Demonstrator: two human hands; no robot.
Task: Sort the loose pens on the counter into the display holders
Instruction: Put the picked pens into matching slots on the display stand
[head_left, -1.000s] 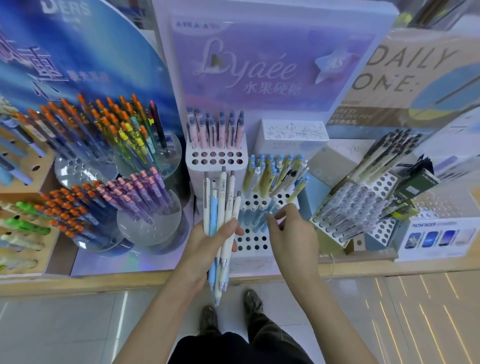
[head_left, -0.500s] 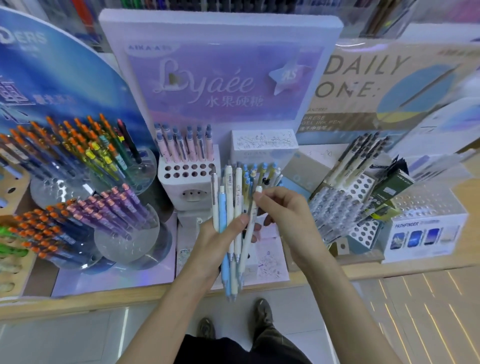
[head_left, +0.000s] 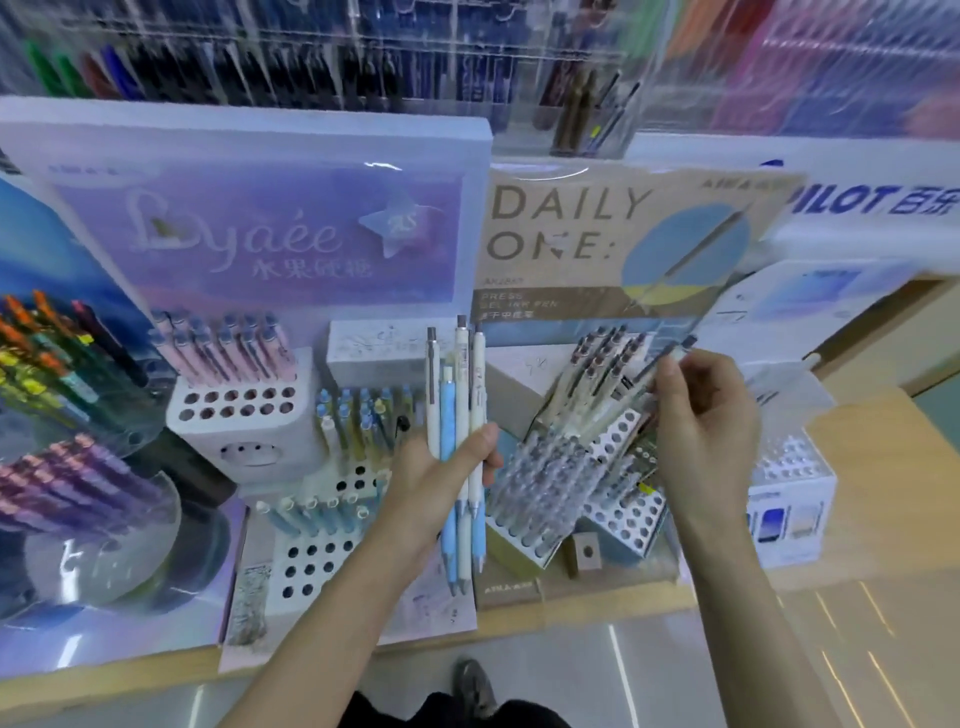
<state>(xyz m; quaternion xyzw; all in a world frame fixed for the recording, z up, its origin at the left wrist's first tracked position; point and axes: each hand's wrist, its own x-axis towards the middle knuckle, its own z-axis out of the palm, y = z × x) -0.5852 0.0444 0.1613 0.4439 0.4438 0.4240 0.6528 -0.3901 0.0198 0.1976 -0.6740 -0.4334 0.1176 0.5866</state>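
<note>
— What is the left grip (head_left: 432, 493) doing?

— It is clasping a bundle of slim white and pale-blue click pens (head_left: 461, 384). The thumb is lying across the barrels and the fingers are curling round behind them. The pens are standing upright with clickers up and tips pointing down past the wrist. They are hanging in the air in front of the white stepped holder with round holes (head_left: 311, 561).

— And the right grip (head_left: 701, 421)?

— It is pinching a single pen with a pale see-through barrel and a dark clicker (head_left: 675, 356) between thumb and fingertips. The pen is blurring badly. It is slanting, with the clicker up to the right and the barrel running down to the left over the tilted white perforated holder (head_left: 623, 422).

— Is its tip sitting in a hole?

— I cannot tell, because the lower end is getting lost among the clear-barrelled pens already filling that holder.

— Where is all this standing?

— The holders are sitting on the pale wooden worktop (head_left: 862, 467), below the tan "DAILY ONE:" card (head_left: 571, 223) and the lilac backboard (head_left: 260, 234).
</note>
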